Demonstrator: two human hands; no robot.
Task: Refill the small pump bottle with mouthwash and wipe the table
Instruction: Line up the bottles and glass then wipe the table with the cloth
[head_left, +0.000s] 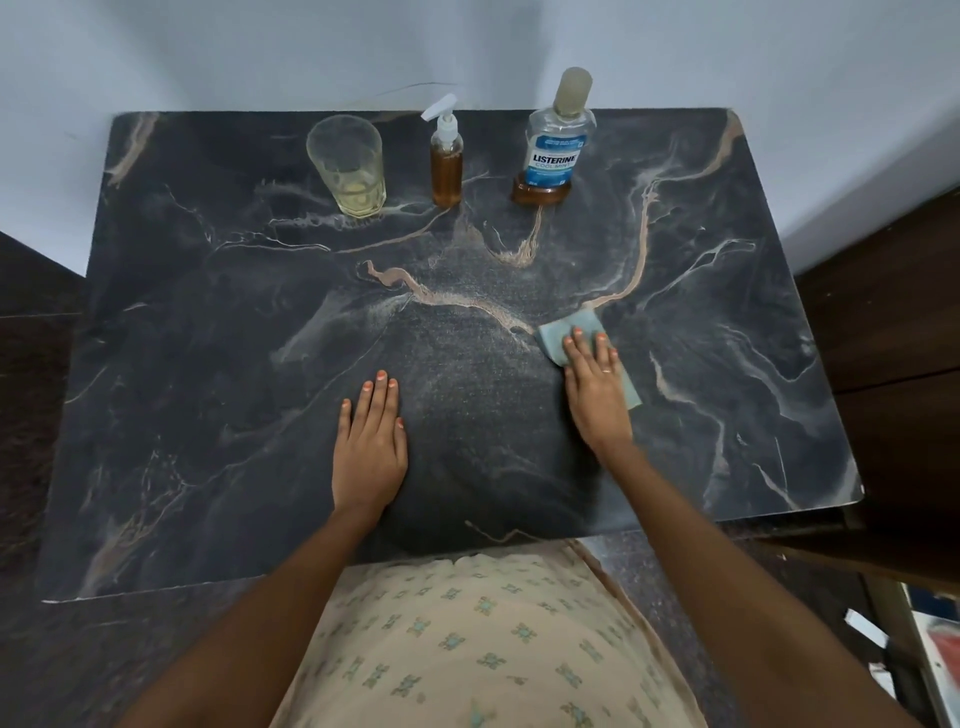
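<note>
— Two jobs on the list, so where are you with them?

— I'd judge the refill is behind me. The small pump bottle (446, 158) stands near the far edge of the table (208, 364), its pump head on and amber liquid reaching up near its shoulder. The mouthwash bottle (555, 140) stands just to its right along the same edge, capped, with only a low band of liquid at its base. What's in hand is the wiping.

— And your hands?

— My right hand (597, 389) lies flat on a pale blue cloth (558, 332), fingers (584, 353) close together and pressing it to the table right of centre, nearer the right edge than the left. My left hand (370, 447) rests palm down toward the near edge, fingers straight and gripping nothing.

— How much is left to wipe?

— Hard to say. The top is dark marble-patterned with pale veins, so I can't tell a wet patch from the pattern. A greyish haze spreads over the middle; it may be a smear or only glare. I'd guess the left half and the strip around the bottles are still to do.

— Anything else unclear?

— Most of the cloth is hidden under my palm, so its fold is unknown. A glass (347, 163) at the far edge, left of the pump bottle, holds a little yellowish liquid I can't identify. My body covers the middle of the near edge.
</note>
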